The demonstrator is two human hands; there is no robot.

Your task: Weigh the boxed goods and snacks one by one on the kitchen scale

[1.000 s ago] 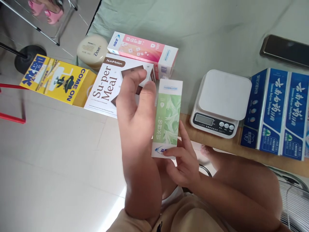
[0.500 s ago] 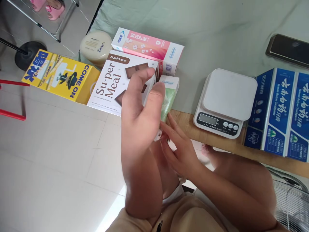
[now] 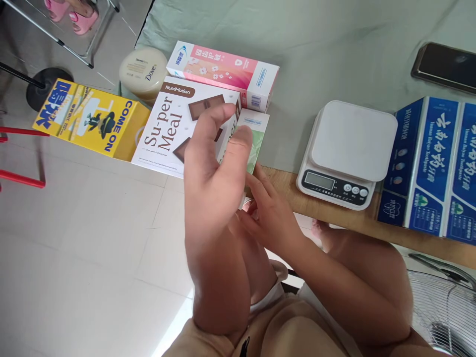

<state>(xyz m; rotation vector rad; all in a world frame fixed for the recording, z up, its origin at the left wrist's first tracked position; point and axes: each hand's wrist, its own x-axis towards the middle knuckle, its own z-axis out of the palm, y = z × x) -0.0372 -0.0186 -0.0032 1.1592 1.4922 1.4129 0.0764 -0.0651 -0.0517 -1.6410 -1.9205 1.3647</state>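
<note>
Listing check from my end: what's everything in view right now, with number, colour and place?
Green box: one, green and white, centre
White box: one, white and brown, left of centre
Pink box: one, pink and white, upper centre
Yellow box: one, yellow, left
Bottle: one, cream, upper left
Scale: one, white, right
Blue boxes: two visible, blue, right edge
Phone: one, black, upper right
Cloth: one, pale green, top
Sandals: two, pink, top left
Rack: one, silver, top left
Round base: one, black, left
Frame: one, red, left edge
Fan: one, grey, lower right
Left hand: one, bare, centre
Right hand: one, bare, at the green box's near end
</note>
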